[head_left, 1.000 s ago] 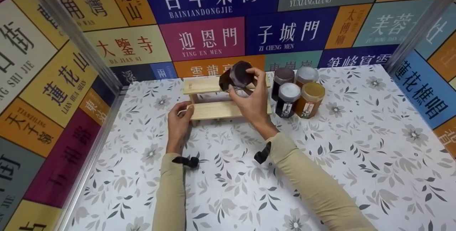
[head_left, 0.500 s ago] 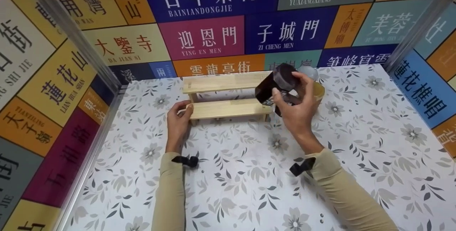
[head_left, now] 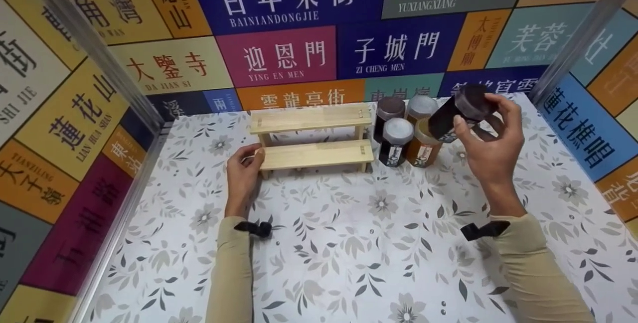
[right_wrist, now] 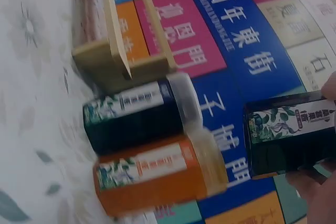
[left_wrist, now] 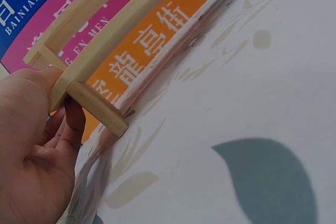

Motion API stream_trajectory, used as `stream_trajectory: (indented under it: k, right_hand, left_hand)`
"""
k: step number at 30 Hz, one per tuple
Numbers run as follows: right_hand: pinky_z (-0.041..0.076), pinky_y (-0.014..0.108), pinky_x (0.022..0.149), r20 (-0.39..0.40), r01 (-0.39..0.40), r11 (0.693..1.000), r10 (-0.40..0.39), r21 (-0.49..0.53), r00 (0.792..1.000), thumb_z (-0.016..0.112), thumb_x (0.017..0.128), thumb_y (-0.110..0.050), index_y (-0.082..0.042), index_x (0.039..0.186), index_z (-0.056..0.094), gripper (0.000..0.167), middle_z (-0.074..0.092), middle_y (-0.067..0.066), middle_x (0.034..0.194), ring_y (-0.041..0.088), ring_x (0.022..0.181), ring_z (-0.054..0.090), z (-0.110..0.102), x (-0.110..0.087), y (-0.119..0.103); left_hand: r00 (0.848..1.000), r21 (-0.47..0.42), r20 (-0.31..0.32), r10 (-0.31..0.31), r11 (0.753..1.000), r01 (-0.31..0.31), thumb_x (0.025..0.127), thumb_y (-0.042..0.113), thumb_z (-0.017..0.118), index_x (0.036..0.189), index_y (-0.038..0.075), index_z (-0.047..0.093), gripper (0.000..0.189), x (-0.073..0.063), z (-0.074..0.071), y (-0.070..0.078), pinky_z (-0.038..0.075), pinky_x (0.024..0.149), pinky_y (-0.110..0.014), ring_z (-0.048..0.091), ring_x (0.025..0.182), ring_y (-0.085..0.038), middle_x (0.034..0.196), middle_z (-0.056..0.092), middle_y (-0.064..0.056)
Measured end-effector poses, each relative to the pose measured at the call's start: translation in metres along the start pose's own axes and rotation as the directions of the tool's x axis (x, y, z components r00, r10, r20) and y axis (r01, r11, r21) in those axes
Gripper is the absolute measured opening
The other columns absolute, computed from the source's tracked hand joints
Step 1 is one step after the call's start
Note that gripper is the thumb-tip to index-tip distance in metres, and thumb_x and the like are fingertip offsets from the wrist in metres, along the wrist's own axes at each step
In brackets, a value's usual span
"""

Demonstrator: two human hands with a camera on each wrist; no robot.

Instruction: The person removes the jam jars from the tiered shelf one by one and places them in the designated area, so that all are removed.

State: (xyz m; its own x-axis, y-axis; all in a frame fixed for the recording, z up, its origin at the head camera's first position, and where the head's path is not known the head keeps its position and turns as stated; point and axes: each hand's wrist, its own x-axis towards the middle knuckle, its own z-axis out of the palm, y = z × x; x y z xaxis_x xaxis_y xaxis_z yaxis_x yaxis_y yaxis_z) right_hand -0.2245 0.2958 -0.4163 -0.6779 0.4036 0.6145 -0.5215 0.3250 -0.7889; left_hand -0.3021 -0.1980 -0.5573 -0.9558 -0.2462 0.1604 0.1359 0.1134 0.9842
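A two-tier wooden shelf stand (head_left: pixel 316 153) stands on the table near the back wall. My left hand (head_left: pixel 243 171) pinches the left end of its lower board; in the left wrist view the thumb of that hand (left_wrist: pixel 39 145) lies on top with fingers underneath. My right hand (head_left: pixel 493 148) holds a dark jar (head_left: pixel 445 116) by its purple lid, tilted and raised clear of the table. In the right wrist view this jar (right_wrist: pixel 289 135) shows a leafy label. Beside it stand an amber jar (head_left: pixel 423 149) and a dark jar with a whitish lid (head_left: pixel 397 141).
Behind those two are a dark purple-lidded jar (head_left: pixel 390 108) and a whitish-lidded amber jar (head_left: pixel 422 107), partly hidden. Coloured panels with lettering (head_left: pixel 289 56) enclose the back and sides. A floral cloth (head_left: pixel 339 258) covers the table.
My right hand has carried the dark jar rightward from over the stand, past the standing jars, to their right side. My left hand keeps its hold on the stand.
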Motion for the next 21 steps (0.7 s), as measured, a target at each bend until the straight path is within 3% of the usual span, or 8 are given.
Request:
stream_trajectory:
  k: [5,10,16,21]
  right_hand:
    - [0.061,0.018,0.094,-0.040,-0.015,0.994,0.010,-0.111,0.999,0.087,0.089,-0.011,-0.016,0.143,0.064,0.059,0.063,0.003,0.142,0.019,0.121,0.072,-0.014,0.011,0.011]
    - [0.061,0.020,0.095,-0.025,-0.060,0.969,0.055,-0.241,0.998,0.088,0.089,-0.016,-0.021,0.144,0.064,0.060,0.063,-0.001,0.142,0.016,0.120,0.071,-0.024,0.017,0.037]
    - [0.060,0.017,0.087,0.059,-0.159,0.931,0.188,-0.328,0.980,0.091,0.088,-0.019,-0.023,0.144,0.064,0.063,0.063,-0.001,0.135,0.015,0.110,0.072,-0.030,0.014,0.077]
    - [0.057,0.013,0.086,0.141,-0.194,0.909,0.262,-0.370,0.955,0.091,0.088,-0.022,-0.024,0.146,0.062,0.065,0.063,0.003,0.138,0.020,0.113,0.072,-0.033,0.008,0.098]
  left_hand:
    - [1.000,0.005,0.007,0.022,1.000,-0.022,0.104,0.024,0.076,0.126,0.009,0.077,0.027,-0.001,-0.003,-0.001,0.060,0.076,-0.022,0.073,0.100,-0.021,0.120,0.070,-0.013]
    - [1.000,0.018,0.002,0.026,0.999,-0.026,0.104,0.025,0.076,0.127,0.009,0.077,0.028,0.000,-0.004,0.000,0.060,0.078,-0.021,0.072,0.101,-0.021,0.120,0.071,-0.013]
    - [1.000,0.026,-0.005,0.015,1.000,-0.015,0.104,0.029,0.076,0.128,0.009,0.076,0.031,0.001,-0.004,0.003,0.059,0.082,-0.021,0.071,0.105,-0.022,0.123,0.069,-0.012]
    - [1.000,0.013,-0.008,0.009,1.000,-0.009,0.104,0.031,0.076,0.130,0.009,0.074,0.034,-0.001,-0.004,0.005,0.059,0.082,-0.021,0.070,0.107,-0.021,0.125,0.069,-0.012]
